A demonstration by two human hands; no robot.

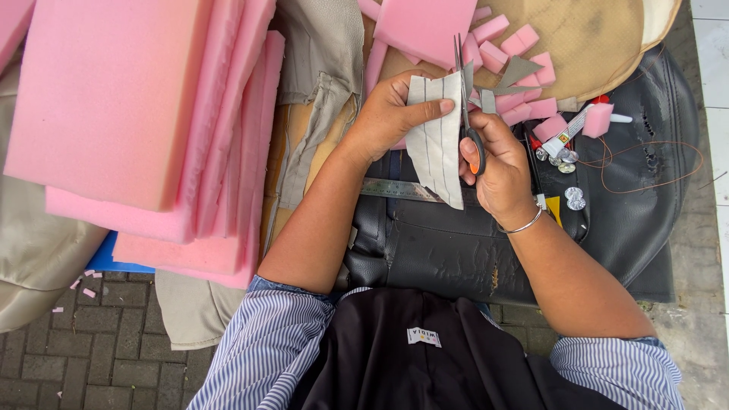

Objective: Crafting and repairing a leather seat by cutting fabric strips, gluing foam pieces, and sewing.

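Nearest the camera, the person's dark apron (425, 357) and striped blue-and-white sleeves (266, 345) fill the bottom of the view, with grey paving bricks (99, 357) at the near left. Both forearms reach away from the body over a black leather seat cover (456, 243) that lies across the middle and right.

A metal ruler (395, 190) lies on the black cover, just beneath the hands. The left hand (383, 118) is closed on a piece of grey material (437, 140), thumb on top and fingers behind, holding it up above the ruler; the piece carries pencilled lines running along its length. The right hand (497, 163), with a thin silver bangle (524, 224) at the wrist, grips a pair of scissors (465, 99) through their orange-lined handles; the blades point away from the person and sit at the right edge of the grey piece, at its far end.

To the right of the hands lie a few small shiny round discs (569, 178) and a thin loop of reddish wire (645, 163) on the black cover.

To the left, a tall stack of pink foam sheets (144, 114) rests on beige fabric (319, 83). Farther off, small pink foam blocks (516, 45) and grey offcuts (516, 72) are scattered on a tan mesh panel (600, 38), with a larger pink foam slab (425, 26) at the far edge.
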